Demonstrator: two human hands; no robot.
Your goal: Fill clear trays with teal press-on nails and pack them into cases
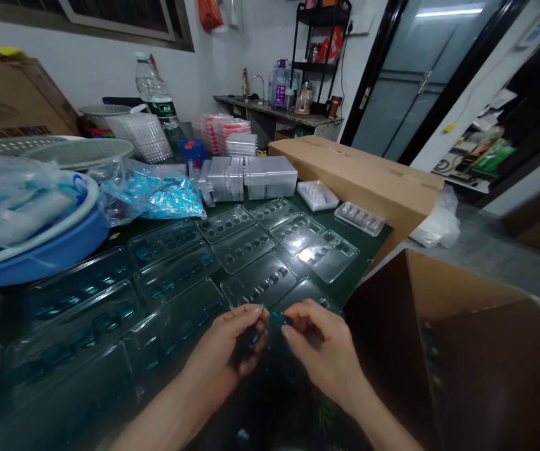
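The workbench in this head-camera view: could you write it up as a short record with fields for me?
View: looking down at a person's hands over a green-topped bench
Left hand: pinching a small teal part
Right hand: pinching the same part
Things: clear blister trays holding teal parts, spread under the hands
Rest: blue basin, bag of blue pieces, stacked clear plastic boxes, cardboard box, water bottle

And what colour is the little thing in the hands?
The small piece is teal blue, shown best in the head view.
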